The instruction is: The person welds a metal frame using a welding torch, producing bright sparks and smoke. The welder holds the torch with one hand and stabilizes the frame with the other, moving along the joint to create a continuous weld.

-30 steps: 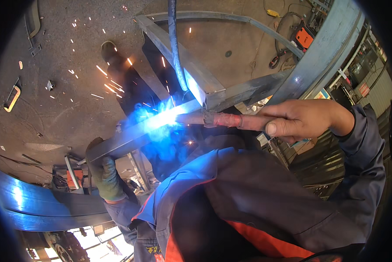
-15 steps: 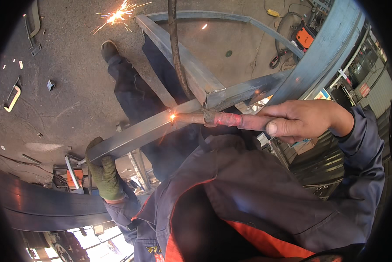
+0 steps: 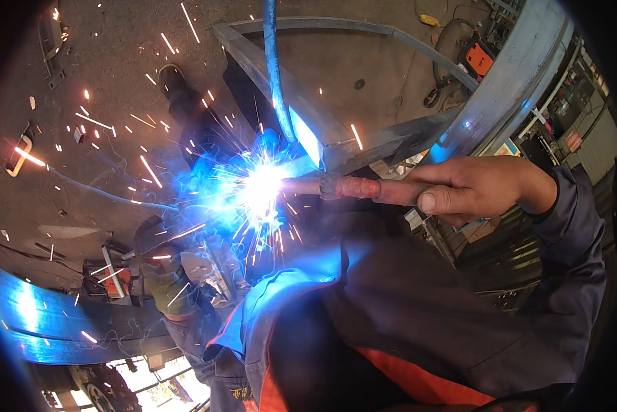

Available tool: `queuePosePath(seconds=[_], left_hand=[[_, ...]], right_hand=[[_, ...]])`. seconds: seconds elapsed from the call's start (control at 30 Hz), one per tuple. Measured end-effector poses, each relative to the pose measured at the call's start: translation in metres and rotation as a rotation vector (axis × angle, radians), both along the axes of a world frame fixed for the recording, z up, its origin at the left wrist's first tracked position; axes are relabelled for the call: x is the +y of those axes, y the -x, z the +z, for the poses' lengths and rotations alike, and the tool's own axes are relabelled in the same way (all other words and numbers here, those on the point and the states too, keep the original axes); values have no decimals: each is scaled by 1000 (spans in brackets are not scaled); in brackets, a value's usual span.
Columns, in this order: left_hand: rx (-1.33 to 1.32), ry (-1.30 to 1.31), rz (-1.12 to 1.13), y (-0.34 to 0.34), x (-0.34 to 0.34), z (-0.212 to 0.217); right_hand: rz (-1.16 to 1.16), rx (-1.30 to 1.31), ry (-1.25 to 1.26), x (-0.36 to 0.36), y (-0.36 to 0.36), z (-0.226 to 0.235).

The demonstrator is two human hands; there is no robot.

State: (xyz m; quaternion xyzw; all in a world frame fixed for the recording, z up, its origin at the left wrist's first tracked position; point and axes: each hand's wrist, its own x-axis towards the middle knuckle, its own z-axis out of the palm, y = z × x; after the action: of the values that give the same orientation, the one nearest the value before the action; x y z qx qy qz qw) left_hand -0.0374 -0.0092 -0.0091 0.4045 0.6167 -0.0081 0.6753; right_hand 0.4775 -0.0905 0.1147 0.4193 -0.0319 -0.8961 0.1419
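My bare right hand [image 3: 470,189] is closed around a welding torch [image 3: 356,187] whose neck is wrapped in worn red tape. Its copper-coloured nozzle points left into a blinding blue-white arc [image 3: 262,185]. Glare and smoke hide the spot on the square steel tube where the arc burns. My left hand [image 3: 165,278], in a green work glove, is closed at the left end of that tube, dim beside the glare. A second square tube [image 3: 274,79] runs away from the joint, one face lit blue.
Sparks fly across the floor. A dark cable [image 3: 273,62] hangs down near the joint. Wide curved steel beams stand at right [image 3: 508,89] and lower left [image 3: 82,326]. A clamp [image 3: 21,154] lies at far left; an orange machine [image 3: 479,60] stands at upper right.
The small orange glow at the nozzle has become a bright arc with spreading sparks and smoke. The surroundings look darker and blue-lit. Both hands have stayed nearly in place.
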Motion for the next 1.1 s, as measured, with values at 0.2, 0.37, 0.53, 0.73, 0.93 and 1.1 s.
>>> queuePosePath(seconds=[0.2, 0.37, 0.53, 0.73, 0.93, 1.1], left_hand=[[10, -26, -200, 8, 2, -11], [10, -146, -38, -7, -8, -5], [-31, -63, 2, -17, -4, 6], [-83, 22, 83, -23, -2, 11], [-95, -45, 59, -24, -5, -1], [-19, 99, 382, -46, -31, 11]], right_hand=[[-64, -13, 3, -8, -1, 2], [-253, -53, -16, -19, 0, 10], [-448, -87, -102, -41, 17, 33], [-674, -56, -233, -78, 54, 56], [-930, -252, -430, -134, 130, 68], [-1092, -530, -558, -177, 222, 65]])
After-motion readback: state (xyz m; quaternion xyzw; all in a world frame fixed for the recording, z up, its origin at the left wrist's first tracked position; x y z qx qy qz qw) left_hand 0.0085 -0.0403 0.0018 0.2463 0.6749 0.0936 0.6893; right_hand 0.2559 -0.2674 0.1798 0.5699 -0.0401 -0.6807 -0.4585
